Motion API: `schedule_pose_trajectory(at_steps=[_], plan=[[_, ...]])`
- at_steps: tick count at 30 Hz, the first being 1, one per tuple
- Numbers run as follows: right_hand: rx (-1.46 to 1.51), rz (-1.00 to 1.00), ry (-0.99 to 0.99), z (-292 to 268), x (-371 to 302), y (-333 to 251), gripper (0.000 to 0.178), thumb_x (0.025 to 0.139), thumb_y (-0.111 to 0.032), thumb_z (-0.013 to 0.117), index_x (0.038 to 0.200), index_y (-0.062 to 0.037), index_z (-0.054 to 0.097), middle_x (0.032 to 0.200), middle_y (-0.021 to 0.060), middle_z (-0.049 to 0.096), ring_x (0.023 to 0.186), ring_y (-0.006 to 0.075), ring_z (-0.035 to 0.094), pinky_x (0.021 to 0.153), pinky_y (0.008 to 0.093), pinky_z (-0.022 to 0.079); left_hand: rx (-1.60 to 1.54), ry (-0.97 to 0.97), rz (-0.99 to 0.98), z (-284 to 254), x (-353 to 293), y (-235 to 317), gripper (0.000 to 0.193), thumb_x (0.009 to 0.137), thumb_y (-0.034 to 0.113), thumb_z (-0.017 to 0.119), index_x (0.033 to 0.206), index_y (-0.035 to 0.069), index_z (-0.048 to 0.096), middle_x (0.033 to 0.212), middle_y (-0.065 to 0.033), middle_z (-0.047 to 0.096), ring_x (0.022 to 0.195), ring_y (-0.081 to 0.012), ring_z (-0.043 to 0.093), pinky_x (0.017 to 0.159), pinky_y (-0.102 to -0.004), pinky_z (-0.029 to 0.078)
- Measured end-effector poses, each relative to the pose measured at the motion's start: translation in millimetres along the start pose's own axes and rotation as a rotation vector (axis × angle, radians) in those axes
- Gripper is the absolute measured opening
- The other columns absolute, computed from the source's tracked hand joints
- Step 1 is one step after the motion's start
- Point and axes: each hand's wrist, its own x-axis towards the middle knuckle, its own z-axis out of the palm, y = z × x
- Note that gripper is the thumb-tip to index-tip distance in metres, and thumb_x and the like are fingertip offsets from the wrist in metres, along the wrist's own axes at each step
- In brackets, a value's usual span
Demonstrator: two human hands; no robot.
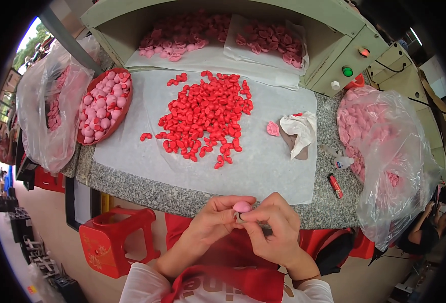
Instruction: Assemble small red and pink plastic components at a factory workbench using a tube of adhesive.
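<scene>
Close to the table's front edge, my left hand (217,216) holds a small pink rounded piece (242,206) between thumb and fingers. My right hand (274,222) meets it from the other side, fingertips pinched at the piece's lower edge. A small greyish bit shows there, too small to name. Beyond my hands, a heap of small red curved pieces (203,116) lies on a white sheet (147,161). A crumpled white cloth (303,132) sits at the sheet's right side, and a single pink cup-like piece (273,128) rests beside it.
A red basket (124,110) of pink balls stands at the left, near a clear bag (29,116). Another bag (409,166) of pink pieces is at the right, by a red tube (335,186) and small bottle (343,162). Behind is a box-like cabinet (329,65).
</scene>
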Motion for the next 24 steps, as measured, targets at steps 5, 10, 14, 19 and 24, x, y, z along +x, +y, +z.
schedule_pose_trajectory(at_steps=[5, 10, 14, 19, 24], plan=[[-0.398, 0.186, 0.39, -46.8, -3.7, 53.3, 0.012, 0.069, 0.005, 0.063, 0.076, -0.0012, 0.056, 0.068, 0.0035, 0.047, 0.057, 0.0098, 0.046, 0.051, 0.0226, 0.036, 0.62, 0.045, 0.256, 19.3, -6.6, 14.5, 0.051, 0.063, -0.003, 0.072, 0.11, -0.003, 0.053, 0.096, -0.0093, 0.055, 0.085, -0.0174, 0.059, 0.07, -0.0248, 0.05], [-0.02, 0.269, 0.423, -49.3, -20.1, 52.5, 0.012, 0.075, 0.007, 0.059, 0.084, 0.0008, 0.053, 0.081, 0.0013, 0.048, 0.074, 0.0082, 0.051, 0.068, 0.0208, 0.042, 1.418, 0.339, 0.702, 17.9, 7.1, 7.7, 0.035, 0.064, -0.003, 0.072, 0.094, 0.002, 0.054, 0.092, -0.0087, 0.048, 0.083, -0.0158, 0.055, 0.065, -0.0228, 0.05], [-0.035, 0.257, 0.344, -42.2, -24.3, 53.3, 0.015, 0.076, 0.005, 0.061, 0.087, 0.0011, 0.052, 0.082, 0.0025, 0.048, 0.076, 0.0099, 0.053, 0.071, 0.0209, 0.042, 1.602, 0.386, 0.734, 20.4, 6.3, 9.1, 0.036, 0.062, -0.003, 0.073, 0.092, 0.001, 0.055, 0.089, -0.0087, 0.048, 0.077, -0.0148, 0.055, 0.055, -0.0214, 0.05], [-0.032, 0.253, 0.268, -36.1, -25.4, 45.4, 0.015, 0.076, 0.004, 0.062, 0.087, 0.001, 0.053, 0.082, 0.003, 0.049, 0.075, 0.0098, 0.053, 0.069, 0.0209, 0.042, 1.647, 0.405, 0.76, 22.1, 4.6, 6.1, 0.034, 0.06, -0.003, 0.074, 0.089, 0.001, 0.057, 0.087, -0.0085, 0.048, 0.071, -0.0142, 0.055, 0.054, -0.0212, 0.049], [0.005, 0.26, 0.196, -26.9, -25.4, 35.2, 0.015, 0.075, 0.004, 0.062, 0.086, 0.0012, 0.053, 0.081, 0.0044, 0.05, 0.073, 0.0109, 0.054, 0.067, 0.021, 0.043, 1.636, 0.416, 0.752, 24.3, 6.1, 4.3, 0.036, 0.06, -0.003, 0.073, 0.093, 0.001, 0.059, 0.087, -0.0073, 0.048, 0.067, -0.0129, 0.052, 0.053, -0.0215, 0.047]])
